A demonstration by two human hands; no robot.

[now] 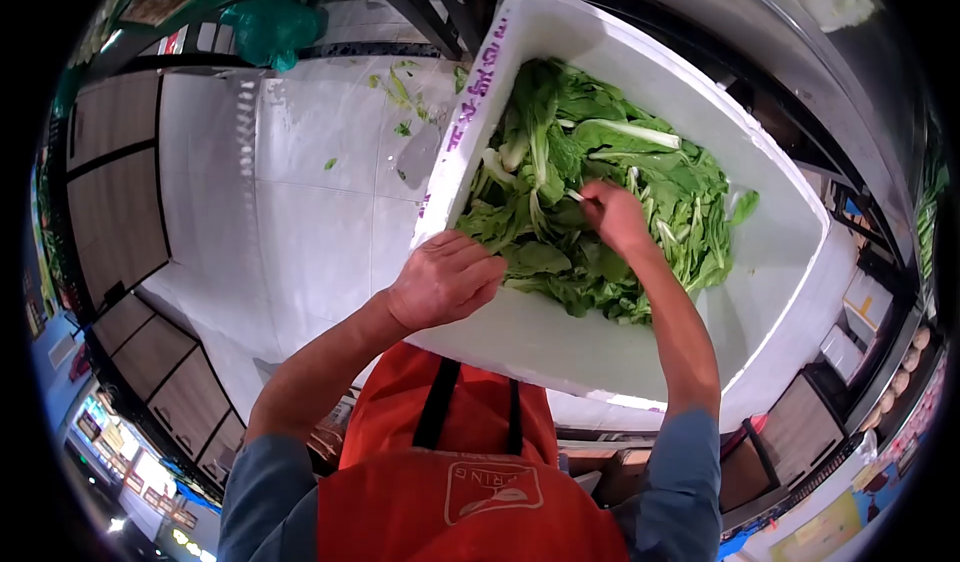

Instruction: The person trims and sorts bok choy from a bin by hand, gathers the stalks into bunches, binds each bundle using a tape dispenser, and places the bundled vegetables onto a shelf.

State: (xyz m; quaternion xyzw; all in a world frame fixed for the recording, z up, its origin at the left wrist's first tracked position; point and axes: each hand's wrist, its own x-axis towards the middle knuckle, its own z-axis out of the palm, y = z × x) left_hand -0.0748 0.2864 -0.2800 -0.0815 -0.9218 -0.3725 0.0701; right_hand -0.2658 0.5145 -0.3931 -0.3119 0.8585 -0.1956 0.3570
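1. A deep rectangular box of white foam (560, 337) stands in the middle and right of the scene, in front of the person. Purple handwriting (483, 72) runs along its left rim.
2. Inside this box lies a big heap of green leafy vegetables with pale stems (650, 172). The heap covers the left and middle part; at the right end, the white bottom is visible.
3. The left hand (450, 280) is at the near left corner of the box, above the rim, just beside the leaves. Its fingers are bent inward, but I cannot tell whether they grip something.
4. The right hand (615, 212) reaches over the near wall into the middle of the heap. Its fingers are curled, and a short pale stem (575, 195) shows at their tips; I cannot tell how firmly it is held.
5. The person wears a bright red apron with black straps (400, 492) and grey-blue sleeves (685, 472).
6. To the left of the box, on the white tiled floor (310, 182), lie some small green leaf scraps (400, 92). A shiny green plastic bag (275, 27) is at the far left.
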